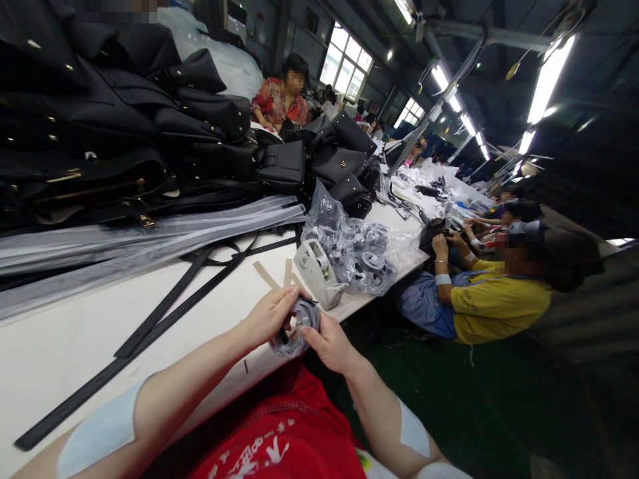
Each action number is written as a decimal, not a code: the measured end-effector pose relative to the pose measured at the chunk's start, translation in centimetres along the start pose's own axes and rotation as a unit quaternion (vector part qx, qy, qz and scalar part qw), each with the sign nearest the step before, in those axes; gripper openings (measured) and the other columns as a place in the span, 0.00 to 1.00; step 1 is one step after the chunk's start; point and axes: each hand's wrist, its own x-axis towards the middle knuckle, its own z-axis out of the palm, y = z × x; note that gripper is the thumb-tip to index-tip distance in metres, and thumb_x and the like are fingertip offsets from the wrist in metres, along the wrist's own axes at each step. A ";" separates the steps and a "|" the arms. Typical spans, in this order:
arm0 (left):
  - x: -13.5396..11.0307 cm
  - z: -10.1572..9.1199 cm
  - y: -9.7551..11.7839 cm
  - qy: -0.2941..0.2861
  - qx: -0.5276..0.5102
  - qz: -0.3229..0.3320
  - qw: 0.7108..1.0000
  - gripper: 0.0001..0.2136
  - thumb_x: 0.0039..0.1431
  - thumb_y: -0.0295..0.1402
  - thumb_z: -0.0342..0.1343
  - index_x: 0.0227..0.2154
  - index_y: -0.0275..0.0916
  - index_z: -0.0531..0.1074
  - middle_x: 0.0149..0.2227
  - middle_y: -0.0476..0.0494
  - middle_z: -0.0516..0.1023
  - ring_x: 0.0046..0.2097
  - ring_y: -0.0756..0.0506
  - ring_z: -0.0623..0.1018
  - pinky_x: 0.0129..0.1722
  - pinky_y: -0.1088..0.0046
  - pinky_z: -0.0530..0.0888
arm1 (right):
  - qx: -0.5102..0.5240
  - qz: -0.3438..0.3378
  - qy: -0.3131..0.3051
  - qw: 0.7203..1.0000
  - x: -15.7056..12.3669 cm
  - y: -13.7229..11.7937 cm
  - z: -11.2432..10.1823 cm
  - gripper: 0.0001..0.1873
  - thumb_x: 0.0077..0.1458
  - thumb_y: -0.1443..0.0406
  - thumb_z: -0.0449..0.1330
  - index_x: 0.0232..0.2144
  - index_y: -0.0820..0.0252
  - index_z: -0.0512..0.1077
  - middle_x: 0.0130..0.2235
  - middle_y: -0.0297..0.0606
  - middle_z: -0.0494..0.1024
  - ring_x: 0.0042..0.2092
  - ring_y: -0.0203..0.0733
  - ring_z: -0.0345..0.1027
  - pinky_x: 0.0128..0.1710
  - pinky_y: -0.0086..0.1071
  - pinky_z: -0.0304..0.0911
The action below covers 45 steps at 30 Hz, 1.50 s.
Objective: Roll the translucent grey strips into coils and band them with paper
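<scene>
Straps (144, 341), black, lie left of the left hand (276, 313), whose fingers I see closed on the left side of a grey, plastic-looking roll (308, 315). The roll sits between both hands, touching each; I judge it light, soft and somewhat slippery, best held by opposite edges. Just beyond it stands a white dispenser (319, 276). The right hand (333, 344) pinches the roll's right edge; beyond this hand lies clear plastic (367, 256).

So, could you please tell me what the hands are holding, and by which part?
A grey coil: the left hand grips its upper left edge, the right hand its right edge.
</scene>
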 end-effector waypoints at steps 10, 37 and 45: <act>-0.5 -1.4 1.7 -0.070 0.102 0.105 0.987 0.18 0.54 0.42 0.58 0.45 0.38 0.73 0.42 0.42 0.78 0.41 0.43 0.76 0.43 0.70 0.72 | 0.116 -0.016 0.006 0.993 0.0 0.0 0.3 0.19 0.58 0.53 0.58 0.44 0.61 0.71 0.41 0.40 0.77 0.42 0.43 0.71 0.44 0.35 0.67; -0.8 -8.7 4.7 0.310 0.313 0.141 0.886 0.18 0.61 0.44 0.49 0.46 0.43 0.76 0.42 0.46 0.80 0.37 0.45 0.78 0.38 0.73 0.72 | -0.476 0.050 0.003 0.878 5.8 5.3 4.5 0.11 0.60 0.67 0.53 0.36 0.66 0.75 0.40 0.50 0.74 0.45 0.49 0.68 0.45 0.38 0.63; -0.1 -8.3 3.8 0.273 0.249 0.094 0.924 0.22 0.60 0.50 0.48 0.47 0.43 0.75 0.40 0.46 0.81 0.23 0.50 0.74 0.26 0.76 0.70 | -0.440 0.071 0.091 0.891 6.2 4.2 1.7 0.13 0.63 0.70 0.47 0.40 0.63 0.72 0.39 0.46 0.77 0.41 0.43 0.71 0.41 0.33 0.63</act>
